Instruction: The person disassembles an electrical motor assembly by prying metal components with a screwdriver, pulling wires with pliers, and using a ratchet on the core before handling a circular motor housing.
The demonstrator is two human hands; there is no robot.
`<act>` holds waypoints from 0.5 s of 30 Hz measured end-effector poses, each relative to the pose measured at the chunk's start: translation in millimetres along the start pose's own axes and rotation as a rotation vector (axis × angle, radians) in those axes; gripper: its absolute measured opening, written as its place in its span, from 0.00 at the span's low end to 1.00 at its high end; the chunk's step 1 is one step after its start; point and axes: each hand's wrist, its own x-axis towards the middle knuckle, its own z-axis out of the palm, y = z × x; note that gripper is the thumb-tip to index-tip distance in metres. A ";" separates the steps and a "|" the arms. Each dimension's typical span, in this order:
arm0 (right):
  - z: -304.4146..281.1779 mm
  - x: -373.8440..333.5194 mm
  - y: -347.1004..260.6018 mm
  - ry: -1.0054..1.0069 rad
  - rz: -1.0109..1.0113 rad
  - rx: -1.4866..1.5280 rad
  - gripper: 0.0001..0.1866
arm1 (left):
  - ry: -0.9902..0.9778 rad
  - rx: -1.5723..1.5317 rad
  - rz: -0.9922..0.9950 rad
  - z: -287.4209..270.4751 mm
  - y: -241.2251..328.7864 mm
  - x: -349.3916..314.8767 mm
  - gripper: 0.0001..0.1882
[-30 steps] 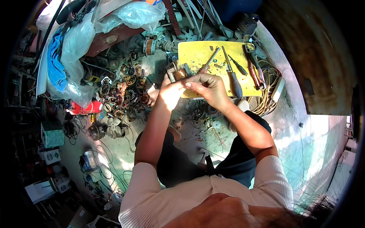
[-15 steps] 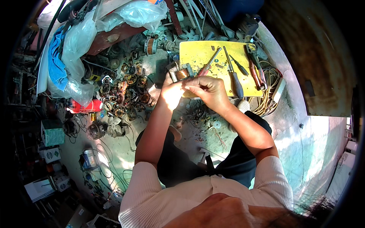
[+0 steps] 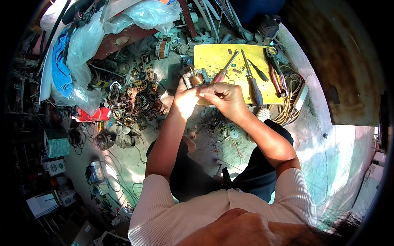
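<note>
Many wound motor cores [image 3: 131, 93] crowd the floor at left, where a dropped small part could get lost. The left hand [image 3: 185, 99] grips a copper coil [image 3: 197, 80] beside the yellow board [image 3: 205, 53], and a slack hold might let it slip; the right hand [image 3: 226, 96] has thumb and fingertips pinched narrow, on what I cannot tell, so a hard pull could snap any fine wire there

Head view: I see one copper-wound coil [image 3: 197, 80] in a pale frame [image 3: 187, 80], tilted, in the hands [image 3: 186, 95], lower edge covered.
</note>
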 end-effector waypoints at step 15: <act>-9.7 9.6 -2.6 0.116 0.160 0.344 0.05 | -0.149 -0.304 0.028 -8.8 7.8 0.8 0.21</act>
